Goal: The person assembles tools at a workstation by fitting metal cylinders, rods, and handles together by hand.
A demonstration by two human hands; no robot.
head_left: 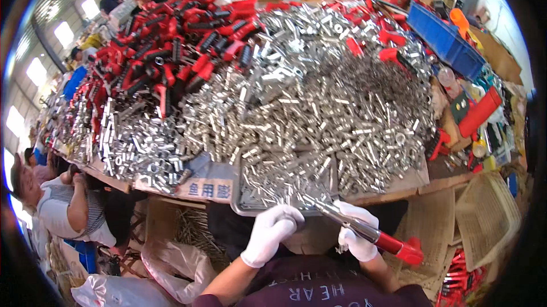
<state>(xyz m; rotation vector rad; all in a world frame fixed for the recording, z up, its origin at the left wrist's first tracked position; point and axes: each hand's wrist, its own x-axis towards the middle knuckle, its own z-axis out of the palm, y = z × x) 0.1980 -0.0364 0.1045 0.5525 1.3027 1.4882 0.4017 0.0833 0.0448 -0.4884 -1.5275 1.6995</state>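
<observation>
My right hand (359, 232), in a white glove, is wrapped around a long metal tool (364, 228) with a red handle. The tool slants, its red end at the lower right and its narrow metal tip over the tray. My left hand (274, 232), gloved too, is curled closed at the near edge of the metal tray (246, 207). Something dark shows at its fingertips, too small to name. Small shiny metal parts (273, 181) fill the tray and spill into the large heap behind it.
Red-and-black handles (171, 50) are piled at the back left. A blue crate (444, 39) stands at the back right, with a red tube (480, 112) nearer. Plastic baskets (487, 218) are at the lower right, a white sack (125, 291) lower left. Another person (74, 210) sits at left.
</observation>
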